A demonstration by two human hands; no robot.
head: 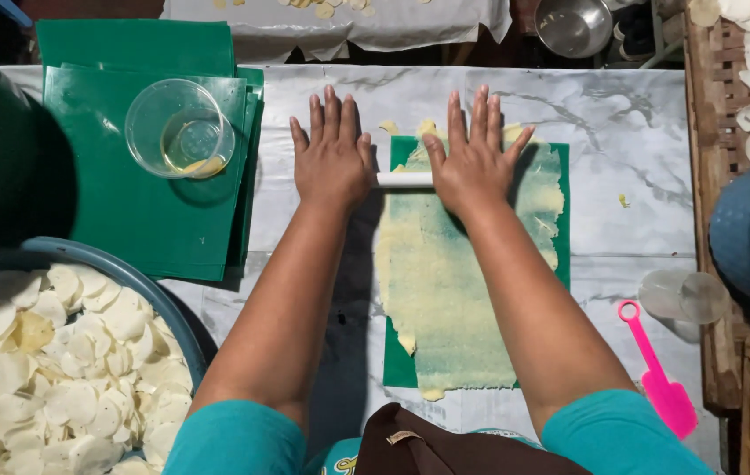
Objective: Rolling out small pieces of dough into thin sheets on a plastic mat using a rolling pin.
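Note:
Both my palms press flat on a white rolling pin [404, 179], of which only a short piece shows between them. My left hand [333, 157] rests on its left end, over the marble tabletop. My right hand [473, 158] covers its right part, over a thin yellowish dough sheet [445, 281]. The dough is spread on a green plastic sheet [398, 362] and runs from my body toward the far end, ragged at the edges.
A stack of green plastic sheets [120, 211] lies at left with a clear plastic cup [180, 128] holding a little oil. A blue basin of pale round discs [50, 378] sits bottom left. A pink scraper [656, 374] lies at right beside a blue bowl [744, 237].

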